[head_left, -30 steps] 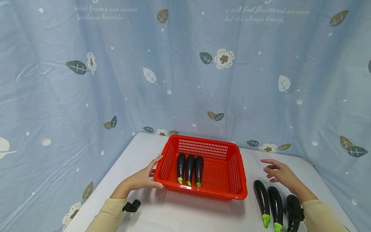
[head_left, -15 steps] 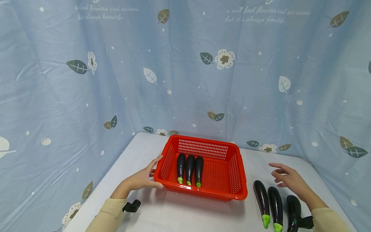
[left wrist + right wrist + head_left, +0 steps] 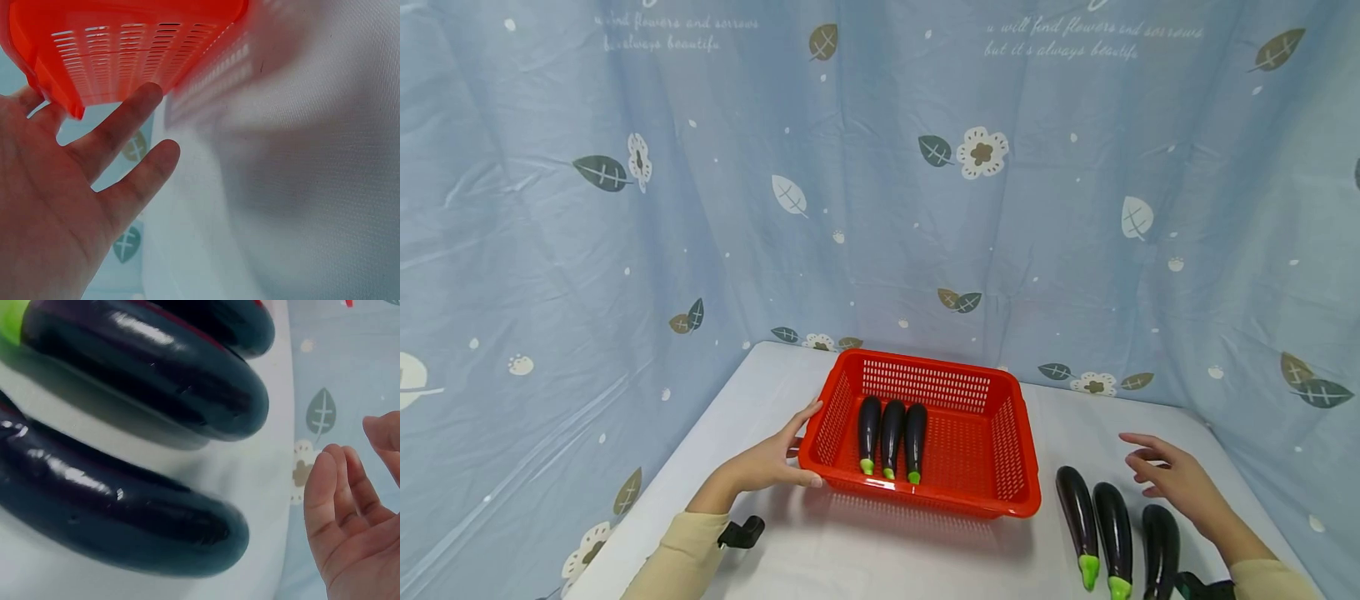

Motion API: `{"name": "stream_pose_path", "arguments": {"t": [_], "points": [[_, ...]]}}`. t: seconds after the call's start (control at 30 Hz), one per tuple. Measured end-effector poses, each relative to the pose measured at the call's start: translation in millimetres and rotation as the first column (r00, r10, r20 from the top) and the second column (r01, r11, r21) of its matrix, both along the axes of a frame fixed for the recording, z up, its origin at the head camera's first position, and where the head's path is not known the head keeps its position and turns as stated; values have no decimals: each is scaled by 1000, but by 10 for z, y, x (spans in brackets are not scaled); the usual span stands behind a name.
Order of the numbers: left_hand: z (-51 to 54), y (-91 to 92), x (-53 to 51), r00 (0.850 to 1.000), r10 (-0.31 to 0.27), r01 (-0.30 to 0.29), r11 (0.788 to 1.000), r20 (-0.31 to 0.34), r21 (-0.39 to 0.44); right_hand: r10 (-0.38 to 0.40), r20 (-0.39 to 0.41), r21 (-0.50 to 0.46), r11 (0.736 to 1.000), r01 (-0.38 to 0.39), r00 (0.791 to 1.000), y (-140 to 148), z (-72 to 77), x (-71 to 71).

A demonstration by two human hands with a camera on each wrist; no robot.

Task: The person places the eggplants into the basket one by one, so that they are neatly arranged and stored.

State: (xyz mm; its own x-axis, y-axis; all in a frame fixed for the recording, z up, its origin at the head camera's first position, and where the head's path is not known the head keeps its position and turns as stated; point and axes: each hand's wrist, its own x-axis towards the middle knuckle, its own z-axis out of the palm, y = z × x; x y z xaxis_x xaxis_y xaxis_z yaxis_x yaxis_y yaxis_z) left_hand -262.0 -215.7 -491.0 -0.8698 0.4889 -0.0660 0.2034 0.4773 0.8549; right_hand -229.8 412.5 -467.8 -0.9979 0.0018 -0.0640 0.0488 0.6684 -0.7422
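Three dark eggplants [image 3: 892, 437] with green stem ends lie side by side in the left half of a red plastic basket [image 3: 970, 498]. My left hand [image 3: 763, 462] rests at the basket's left front corner, its fingers spread against the wall and handle. From below, in the left wrist view, the fingers [image 3: 134, 187] look nearly straight, and some pass behind the red handle. My right hand [image 3: 1176, 479] hovers beyond more eggplants [image 3: 1077, 517] on the right, fingers loosely bent and holding nothing. The right wrist view shows that hand [image 3: 356, 531] apart from the eggplants [image 3: 125, 506].
A white-covered table [image 3: 850, 558] carries everything. Behind and beside it hangs a blue curtain [image 3: 880, 208] printed with leaves and flowers. Another eggplant [image 3: 1160, 546] lies rightmost, by my right wrist, its lower end cut off by the frame's edge.
My right hand has drawn to the right and slightly nearer, away from the basket, uncovering more of the rightmost eggplant. The left hand, basket and eggplants stay as they were.
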Motion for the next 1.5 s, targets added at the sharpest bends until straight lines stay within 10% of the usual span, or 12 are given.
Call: {"name": "stream_pose_path", "arguments": {"t": [0.87,1.5], "points": [[-48,-4,-14,1000,-8,8,1000,-11,-2,-124,73,93,989,117,990,274,-173,188],[-45,-11,-31,1000,-4,4,1000,-13,1,-154,299,37,988,150,942,385,-466,362]]}}
